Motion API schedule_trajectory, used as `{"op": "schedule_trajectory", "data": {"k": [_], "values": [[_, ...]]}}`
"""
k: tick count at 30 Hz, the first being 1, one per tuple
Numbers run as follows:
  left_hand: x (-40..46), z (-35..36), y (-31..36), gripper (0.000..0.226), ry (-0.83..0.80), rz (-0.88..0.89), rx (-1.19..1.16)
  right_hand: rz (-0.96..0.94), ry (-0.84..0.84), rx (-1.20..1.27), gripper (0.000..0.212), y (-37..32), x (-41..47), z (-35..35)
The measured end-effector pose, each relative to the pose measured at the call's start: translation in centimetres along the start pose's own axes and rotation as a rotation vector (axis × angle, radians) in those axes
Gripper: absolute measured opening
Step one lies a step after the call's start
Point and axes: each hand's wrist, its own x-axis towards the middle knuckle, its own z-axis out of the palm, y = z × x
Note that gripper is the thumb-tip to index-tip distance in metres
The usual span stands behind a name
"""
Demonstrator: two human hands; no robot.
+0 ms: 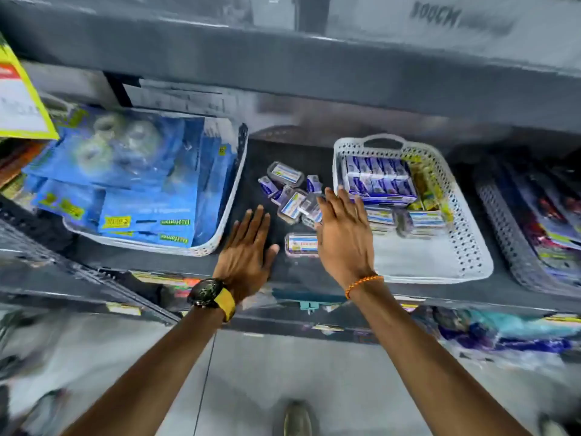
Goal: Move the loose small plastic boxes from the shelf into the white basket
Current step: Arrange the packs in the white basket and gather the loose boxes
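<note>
Pickup step, nothing grasped yet: left hand (248, 250) and right hand (342, 237) both flat, fingers spread, empty. Boxes (290, 193) lie on shelf (261, 158) just past right fingertips, basket (471, 247) right of them. Next: close fingers round a box, carry right

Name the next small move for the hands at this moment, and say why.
Probably close the right hand on the single plastic box nearest the shelf edge and carry it right into the white basket. Both hands are open and empty, the left hand flat beside that box, and the pile of loose small boxes lies on the dark shelf left of the basket.
</note>
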Motion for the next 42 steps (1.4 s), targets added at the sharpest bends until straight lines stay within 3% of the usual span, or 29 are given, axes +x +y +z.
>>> {"op": "schedule_trajectory", "data": {"k": [6,10,20,28,34,38,42], "values": [[0.0,0.2,0.0,0.069,0.000,-0.040,0.093,-0.004,-0.116,-0.060,0.037,-0.7,2.9,0.1],[0.1,0.3,-0.1,0.068,-0.003,-0.050,0.125,0.003,-0.189,-0.106,0.039,-0.9,4.5,-0.1],[0.2,0.3,0.2,0.070,-0.037,-0.070,0.134,0.054,-0.215,-0.082,0.032,-1.0,5.6,0.4],[0.4,0.3,0.0,0.070,-0.047,-0.071,0.127,0.058,-0.198,-0.055,0.027,-1.1,5.0,0.5],[0.4,0.0,0.1,0.071,-0.054,-0.062,0.126,0.044,-0.189,0.003,0.045,-1.2,4.5,-0.2],[0.3,0.1,0.0,0.071,-0.053,-0.060,0.132,0.079,-0.081,0.119,0.054,-0.6,3.4,-1.2],[0.3,0.1,0.0,0.072,-0.058,-0.058,0.136,0.196,0.035,0.249,0.040,1.3,2.6,-2.9]]}}
